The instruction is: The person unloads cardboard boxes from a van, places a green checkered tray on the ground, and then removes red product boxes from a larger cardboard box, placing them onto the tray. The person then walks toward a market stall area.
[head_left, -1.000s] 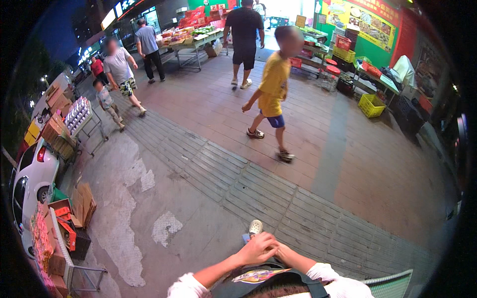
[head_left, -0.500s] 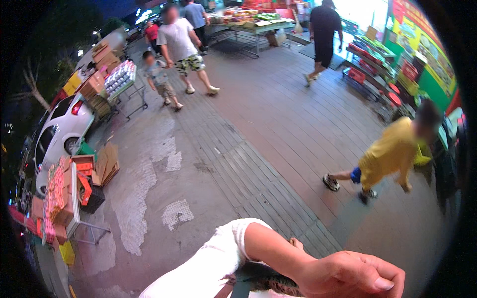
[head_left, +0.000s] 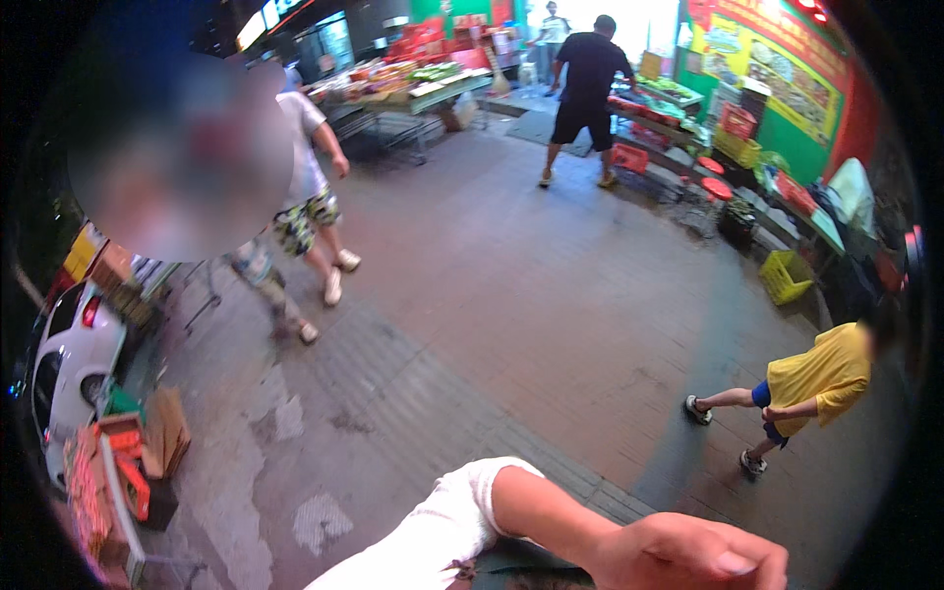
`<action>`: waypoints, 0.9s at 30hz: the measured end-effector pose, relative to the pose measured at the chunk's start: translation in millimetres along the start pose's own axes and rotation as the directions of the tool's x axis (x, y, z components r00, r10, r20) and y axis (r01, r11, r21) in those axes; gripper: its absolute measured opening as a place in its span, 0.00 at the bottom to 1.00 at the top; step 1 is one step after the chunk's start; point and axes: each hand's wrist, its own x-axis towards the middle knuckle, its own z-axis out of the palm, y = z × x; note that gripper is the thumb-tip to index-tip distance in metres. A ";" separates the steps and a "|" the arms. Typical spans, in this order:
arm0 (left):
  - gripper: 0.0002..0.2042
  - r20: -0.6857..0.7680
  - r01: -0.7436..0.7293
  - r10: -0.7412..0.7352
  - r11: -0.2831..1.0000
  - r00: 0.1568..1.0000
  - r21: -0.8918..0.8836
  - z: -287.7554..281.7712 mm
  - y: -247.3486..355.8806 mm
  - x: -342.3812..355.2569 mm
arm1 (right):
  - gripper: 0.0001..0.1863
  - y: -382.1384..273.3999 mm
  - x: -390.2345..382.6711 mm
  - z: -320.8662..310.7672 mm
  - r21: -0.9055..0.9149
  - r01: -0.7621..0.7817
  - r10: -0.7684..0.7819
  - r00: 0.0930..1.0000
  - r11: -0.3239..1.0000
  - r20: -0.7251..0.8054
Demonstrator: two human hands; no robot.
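My left arm, in a white sleeve, reaches across the lower edge from left to right. At its end is my left hand, held in front of me with the fingers curled and the thumb lying along them. The lower edge cuts off part of the fingers, and anything inside the curl is hidden. It touches nothing else that I can see; paved ground lies beyond it. My right hand is out of view.
A person in a yellow shirt walks at the right, near a yellow crate. Someone in black stands at a produce stand. An adult and child, partly blurred, approach at left. A white car and cardboard boxes line the left.
The view has swung right, so the car, boxes and stalls sit farther left. The adult and child are closer. The person in black is now at the stand. My left hand stays curled.
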 end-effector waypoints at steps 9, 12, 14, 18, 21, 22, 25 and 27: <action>0.11 0.730 0.157 0.552 -0.828 0.403 0.539 74.3 171.0 -57.6 | 0.16 -63.7 73.2 -67.1 0.277 -0.180 0.197 0.980 0.944 -0.034; 0.09 0.972 0.067 0.218 -0.975 0.092 0.212 81.9 218.1 -47.2 | 0.20 -45.6 137.5 -57.6 0.242 -0.165 0.176 0.984 0.956 -0.028; 0.11 0.990 -0.211 -0.009 -0.977 -0.143 -0.039 44.9 258.6 -30.6 | 0.20 -74.1 159.1 -91.4 0.199 -0.155 0.176 0.980 0.968 -0.090; 0.10 0.997 -0.161 -0.065 -0.984 -0.049 -0.072 -4.6 327.8 -22.5 | 0.22 -33.1 225.5 -84.4 0.405 -0.334 0.368 0.930 0.851 -0.004; 0.09 0.975 -0.033 -0.213 -0.977 0.064 -0.211 -41.3 392.5 -12.6 | 0.21 -17.1 269.6 -105.3 0.376 -0.345 0.378 0.926 0.860 -0.013; 0.10 0.968 -0.028 -0.210 -0.978 0.134 -0.208 -56.8 408.5 -14.3 | 0.21 -8.8 284.0 -112.8 0.364 -0.347 0.367 0.930 0.865 0.014; 0.08 0.917 0.028 -0.113 -0.991 0.383 -0.134 -129.1 485.5 -13.1 | 0.23 14.6 330.0 -150.1 0.357 -0.422 0.402 0.906 0.833 0.132; 0.07 0.765 0.161 0.058 -0.985 0.642 -0.061 -169.6 538.8 -24.1 | 0.23 -20.3 374.6 -204.7 0.294 -0.488 0.455 0.873 0.822 0.175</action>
